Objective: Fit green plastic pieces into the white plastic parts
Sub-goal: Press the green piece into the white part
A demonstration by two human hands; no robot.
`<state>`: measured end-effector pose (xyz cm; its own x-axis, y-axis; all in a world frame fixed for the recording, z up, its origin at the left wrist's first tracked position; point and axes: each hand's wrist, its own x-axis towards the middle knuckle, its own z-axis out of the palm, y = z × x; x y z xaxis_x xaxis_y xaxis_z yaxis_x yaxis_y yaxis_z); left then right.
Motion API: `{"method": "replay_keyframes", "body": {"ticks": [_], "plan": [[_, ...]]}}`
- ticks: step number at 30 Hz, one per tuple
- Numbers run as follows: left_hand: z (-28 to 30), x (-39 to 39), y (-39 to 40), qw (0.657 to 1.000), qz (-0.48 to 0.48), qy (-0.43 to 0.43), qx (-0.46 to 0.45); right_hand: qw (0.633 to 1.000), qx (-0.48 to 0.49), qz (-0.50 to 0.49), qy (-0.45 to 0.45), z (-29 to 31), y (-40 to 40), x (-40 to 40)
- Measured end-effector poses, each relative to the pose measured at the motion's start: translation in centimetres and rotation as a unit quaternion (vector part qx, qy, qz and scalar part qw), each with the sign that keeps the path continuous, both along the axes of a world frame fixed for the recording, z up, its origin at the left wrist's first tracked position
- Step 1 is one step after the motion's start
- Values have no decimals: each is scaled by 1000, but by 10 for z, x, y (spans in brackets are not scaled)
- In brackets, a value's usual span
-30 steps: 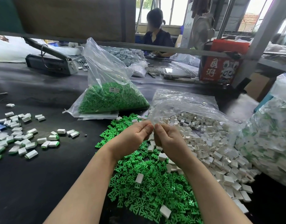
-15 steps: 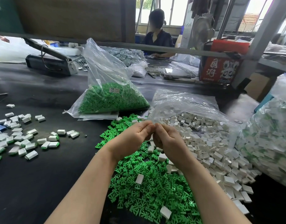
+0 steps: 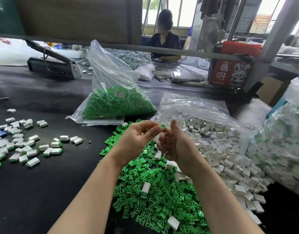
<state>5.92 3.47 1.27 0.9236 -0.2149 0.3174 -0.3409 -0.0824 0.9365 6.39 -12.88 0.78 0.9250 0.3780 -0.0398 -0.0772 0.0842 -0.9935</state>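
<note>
My left hand (image 3: 138,137) is raised above the table and pinches a small white part with a green piece (image 3: 162,127) showing at its end. Close to its right is my right hand (image 3: 176,146), thumb up and fingers curled, with nothing visible in them. Below both hands lies a heap of loose green pieces (image 3: 153,191) with a few white parts on it. A heap of white parts (image 3: 221,149) spills from an open clear bag on the right. Fitted white-and-green parts (image 3: 18,146) lie scattered at the left.
A clear bag of green pieces (image 3: 118,103) stands behind the heaps. A large bag of fitted parts (image 3: 280,149) fills the right edge. A bag sealer (image 3: 50,65) and a red box (image 3: 229,71) sit farther back. Another person (image 3: 165,41) works across the black table (image 3: 44,191).
My hands were pressed together at the fingertips; now they have drawn apart. The left hand has turned palm-up with the part in its fingertips, and the right thumb has lifted.
</note>
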Motion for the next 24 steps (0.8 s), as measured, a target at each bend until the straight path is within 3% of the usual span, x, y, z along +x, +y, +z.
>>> {"method": "replay_keyframes", "body": {"ticks": [8,16,24], "plan": [[5,-5,-6,998,-11,24,-52,990,85,99,49,7,3,-1],[8,-8,-8,999,-3,16,-50,990,130,45,9,5,8,-4],[9,-7,-10,999,37,-1,-34,994,111,0,-16,7,7,-5]]}}
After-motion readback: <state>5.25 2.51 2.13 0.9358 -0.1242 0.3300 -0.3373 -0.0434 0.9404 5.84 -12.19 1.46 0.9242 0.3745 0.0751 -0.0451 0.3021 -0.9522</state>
